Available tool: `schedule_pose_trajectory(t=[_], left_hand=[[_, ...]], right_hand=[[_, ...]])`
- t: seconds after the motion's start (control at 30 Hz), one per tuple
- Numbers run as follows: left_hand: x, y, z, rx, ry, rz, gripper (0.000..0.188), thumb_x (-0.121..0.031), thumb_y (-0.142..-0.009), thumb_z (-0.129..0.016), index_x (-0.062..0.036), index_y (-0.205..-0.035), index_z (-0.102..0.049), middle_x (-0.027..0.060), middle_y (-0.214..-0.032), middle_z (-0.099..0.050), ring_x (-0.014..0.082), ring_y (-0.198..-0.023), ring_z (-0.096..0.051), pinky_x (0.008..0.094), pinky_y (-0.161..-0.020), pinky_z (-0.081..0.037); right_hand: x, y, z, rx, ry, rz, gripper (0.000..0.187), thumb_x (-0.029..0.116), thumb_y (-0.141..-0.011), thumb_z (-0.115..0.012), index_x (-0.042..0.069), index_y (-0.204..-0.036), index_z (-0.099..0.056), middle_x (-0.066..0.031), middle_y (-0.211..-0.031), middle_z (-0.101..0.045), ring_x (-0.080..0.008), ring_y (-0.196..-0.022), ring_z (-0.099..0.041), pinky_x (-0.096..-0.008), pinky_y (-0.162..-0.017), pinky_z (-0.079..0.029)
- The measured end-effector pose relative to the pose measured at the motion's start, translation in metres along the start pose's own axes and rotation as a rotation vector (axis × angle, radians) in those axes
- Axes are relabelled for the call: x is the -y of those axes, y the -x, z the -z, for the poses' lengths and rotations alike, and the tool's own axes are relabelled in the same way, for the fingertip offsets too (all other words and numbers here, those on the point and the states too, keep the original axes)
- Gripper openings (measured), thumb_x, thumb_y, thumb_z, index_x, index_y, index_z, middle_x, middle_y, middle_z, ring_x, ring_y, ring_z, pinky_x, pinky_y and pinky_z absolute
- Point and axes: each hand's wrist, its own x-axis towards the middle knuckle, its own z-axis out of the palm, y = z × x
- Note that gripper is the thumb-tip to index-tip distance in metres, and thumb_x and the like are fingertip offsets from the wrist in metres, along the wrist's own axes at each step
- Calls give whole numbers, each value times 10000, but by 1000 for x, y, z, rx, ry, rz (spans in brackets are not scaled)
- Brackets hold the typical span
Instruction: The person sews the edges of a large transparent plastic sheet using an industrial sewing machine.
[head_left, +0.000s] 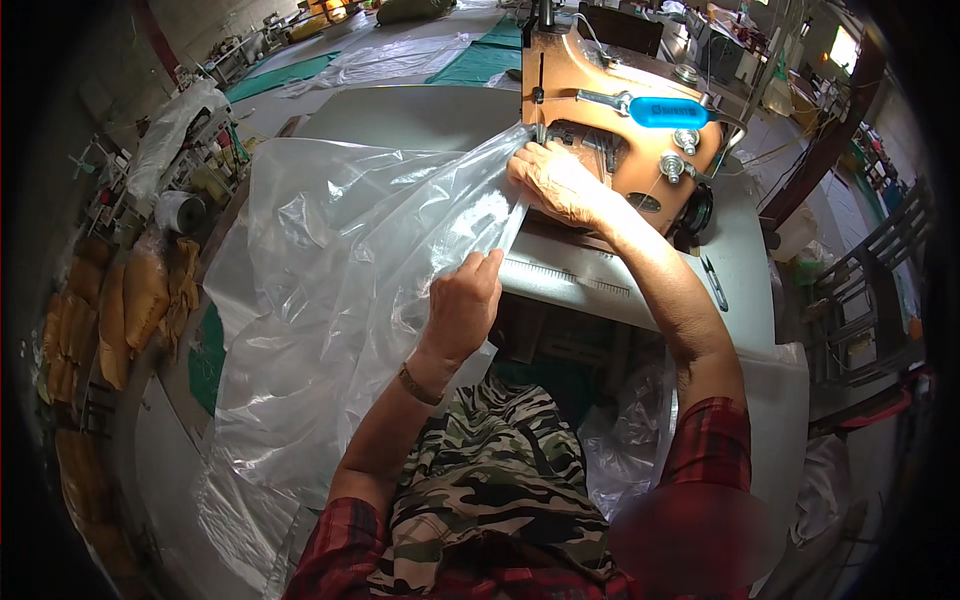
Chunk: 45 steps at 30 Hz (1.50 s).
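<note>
A large sheet of clear plastic film (330,240) lies over the table and hangs down over its near left side. Its right edge runs up to the needle area of an orange sewing machine (650,75). My left hand (465,305) pinches this edge at the near side of the table. Farther up, beside the presser foot, my right hand (555,180) is closed with its fingers on the film next to the needle; its fingertips are partly hidden. A blue lamp (668,111) on the machine lights the spot.
A ruler scale (570,277) runs along the table's front edge, with a dark pen-like tool (715,283) to its right. Brown bundles (145,295) stand at the left. Dark chairs (875,290) are at the right. Green and white sheets (480,52) cover the floor behind.
</note>
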Motion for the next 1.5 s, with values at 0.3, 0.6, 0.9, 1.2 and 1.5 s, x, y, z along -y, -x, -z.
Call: schedule_pose_trajectory(t=[0.3,0.6,0.9,1.2,1.5], left_hand=[[7,-1,-30,78,170,-29,263,-20,-824,-581,-29,-1081,-638,165,-801,-584,392,-716,-606,453,-606,-485],[13,-3,-34,88,173,-73,216,-34,-833,-595,-16,-1047,-611,172,-809,-575,392,-699,-619,466,-602,-500],[19,-35,-37,50,70,-105,174,-29,-817,-611,-20,-991,-607,169,-796,-565,389,-669,-615,462,-576,-492],[30,-99,-60,-47,8,-119,143,-69,-855,-583,-20,-978,-636,183,-805,-620,382,-712,-643,460,-637,-519],[-2,18,4,-36,28,-28,670,-163,-801,-765,-10,-1387,-481,179,-1352,-511,377,-1193,-513,441,-1005,-431]], right_hand=[[35,25,-42,-510,69,-268,193,74,-804,-650,-4,-974,-608,-145,-980,-607,-315,-960,-597,-406,-857,-485],[46,42,-68,-451,237,-386,349,124,-836,-577,23,-1168,-615,-97,-1264,-607,-265,-1242,-542,-461,-1106,-351],[45,41,-67,-468,221,-394,347,150,-836,-576,38,-1162,-618,-92,-1265,-609,-256,-1217,-554,-431,-1088,-369],[45,39,-65,-535,238,-452,371,150,-821,-600,46,-1177,-614,-70,-1218,-631,-246,-1174,-573,-398,-1031,-381],[66,60,-52,-584,12,-382,504,6,-801,-665,33,-1293,-560,-142,-1289,-604,-326,-1227,-553,-462,-1082,-377]])
